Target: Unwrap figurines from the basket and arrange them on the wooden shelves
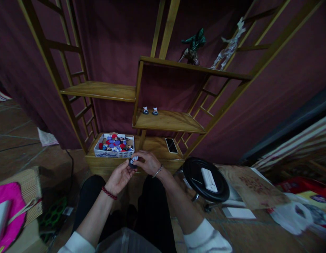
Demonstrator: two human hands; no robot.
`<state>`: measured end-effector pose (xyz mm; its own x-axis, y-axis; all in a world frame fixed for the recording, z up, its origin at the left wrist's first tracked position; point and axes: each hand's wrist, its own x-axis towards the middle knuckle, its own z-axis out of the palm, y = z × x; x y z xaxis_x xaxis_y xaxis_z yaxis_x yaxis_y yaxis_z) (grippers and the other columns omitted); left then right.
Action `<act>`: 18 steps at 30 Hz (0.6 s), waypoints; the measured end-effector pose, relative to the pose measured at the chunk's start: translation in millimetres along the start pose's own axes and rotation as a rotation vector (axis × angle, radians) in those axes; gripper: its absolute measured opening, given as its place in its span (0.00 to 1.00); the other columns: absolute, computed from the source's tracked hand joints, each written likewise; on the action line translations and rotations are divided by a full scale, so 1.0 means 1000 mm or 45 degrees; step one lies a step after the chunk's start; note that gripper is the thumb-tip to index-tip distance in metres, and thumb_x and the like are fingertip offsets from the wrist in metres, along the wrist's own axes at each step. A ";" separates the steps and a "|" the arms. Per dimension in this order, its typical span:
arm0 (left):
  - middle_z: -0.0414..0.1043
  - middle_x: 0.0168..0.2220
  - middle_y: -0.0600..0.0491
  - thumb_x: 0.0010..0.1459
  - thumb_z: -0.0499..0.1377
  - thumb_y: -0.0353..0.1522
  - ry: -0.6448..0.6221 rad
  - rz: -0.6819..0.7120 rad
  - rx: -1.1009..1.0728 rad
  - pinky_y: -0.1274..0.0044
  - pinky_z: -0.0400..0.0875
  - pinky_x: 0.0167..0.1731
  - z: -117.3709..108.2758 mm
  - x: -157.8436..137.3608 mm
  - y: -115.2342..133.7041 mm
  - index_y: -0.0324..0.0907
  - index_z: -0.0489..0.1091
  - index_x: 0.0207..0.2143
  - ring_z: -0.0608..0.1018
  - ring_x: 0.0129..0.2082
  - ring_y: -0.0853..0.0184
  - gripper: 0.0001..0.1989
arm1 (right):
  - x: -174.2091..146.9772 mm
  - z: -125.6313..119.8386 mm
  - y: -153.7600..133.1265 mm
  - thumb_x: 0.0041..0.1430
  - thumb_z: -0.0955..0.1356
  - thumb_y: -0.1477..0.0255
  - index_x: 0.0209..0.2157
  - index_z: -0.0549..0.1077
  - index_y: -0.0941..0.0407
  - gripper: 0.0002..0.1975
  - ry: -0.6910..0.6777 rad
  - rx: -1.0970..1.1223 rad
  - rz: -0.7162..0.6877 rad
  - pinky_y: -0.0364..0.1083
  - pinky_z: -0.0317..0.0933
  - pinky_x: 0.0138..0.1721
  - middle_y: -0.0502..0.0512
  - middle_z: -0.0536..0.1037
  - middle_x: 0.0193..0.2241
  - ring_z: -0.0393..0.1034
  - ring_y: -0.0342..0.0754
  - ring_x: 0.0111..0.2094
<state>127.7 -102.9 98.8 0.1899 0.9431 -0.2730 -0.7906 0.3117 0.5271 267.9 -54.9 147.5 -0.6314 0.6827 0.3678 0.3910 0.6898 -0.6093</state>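
Observation:
Between my two hands is a small figurine [133,161], white on top with a dark round base. My left hand [121,178] pinches the base from the left. From the right, the fingers of my right hand [149,162] grip its white upper part. Just beyond my hands, a patterned box [114,154] holds many small red, blue and white figures [117,142]. Two similar white figurines with dark bases, one on the left [145,110] and one on the right [155,111], stand upright on the middle shelf [168,121].
A phone [171,145] lies on the lowest shelf. Higher up stand a green statue [194,45] and a clear one [228,49]. To my right is a black round stool [190,172] bearing a white object [208,180]. Plastic bags [291,214] lie further right.

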 end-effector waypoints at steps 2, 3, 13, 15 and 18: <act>0.71 0.28 0.49 0.55 0.52 0.27 0.000 -0.005 -0.005 0.80 0.69 0.28 0.000 -0.001 0.000 0.35 0.67 0.32 0.73 0.26 0.71 0.06 | 0.000 0.000 0.000 0.52 0.67 0.73 0.36 0.72 0.55 0.08 -0.005 0.008 -0.015 0.41 0.59 0.38 0.51 0.73 0.32 0.67 0.43 0.34; 0.71 0.28 0.50 0.55 0.52 0.27 0.004 -0.008 -0.010 0.80 0.69 0.28 0.001 -0.001 0.000 0.35 0.67 0.32 0.73 0.26 0.71 0.06 | 0.000 0.000 0.000 0.52 0.66 0.72 0.36 0.72 0.54 0.08 -0.007 0.011 -0.018 0.41 0.59 0.38 0.51 0.73 0.32 0.67 0.43 0.34; 0.71 0.26 0.50 0.55 0.52 0.28 0.022 -0.030 -0.006 0.80 0.69 0.26 -0.001 -0.001 0.001 0.35 0.67 0.32 0.73 0.24 0.71 0.06 | 0.001 0.000 0.001 0.51 0.67 0.74 0.36 0.72 0.55 0.08 -0.051 0.001 -0.055 0.42 0.58 0.40 0.51 0.73 0.33 0.67 0.43 0.36; 0.71 0.27 0.50 0.55 0.51 0.28 0.022 -0.028 -0.016 0.80 0.69 0.27 -0.002 -0.001 0.000 0.35 0.67 0.32 0.74 0.25 0.71 0.06 | 0.001 0.000 0.000 0.51 0.67 0.73 0.36 0.72 0.55 0.08 -0.054 -0.010 -0.047 0.42 0.58 0.40 0.51 0.73 0.33 0.67 0.43 0.36; 0.71 0.27 0.50 0.55 0.51 0.27 0.017 -0.028 -0.037 0.80 0.69 0.27 -0.002 0.000 0.000 0.35 0.67 0.31 0.73 0.25 0.72 0.06 | 0.001 0.000 -0.001 0.52 0.66 0.73 0.37 0.71 0.54 0.08 -0.058 -0.029 -0.019 0.43 0.58 0.39 0.51 0.73 0.32 0.66 0.43 0.36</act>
<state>126.2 -103.4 97.4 0.1994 0.9344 -0.2950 -0.8031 0.3284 0.4973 267.0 -54.6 148.2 -0.6668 0.6611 0.3441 0.3963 0.7055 -0.5875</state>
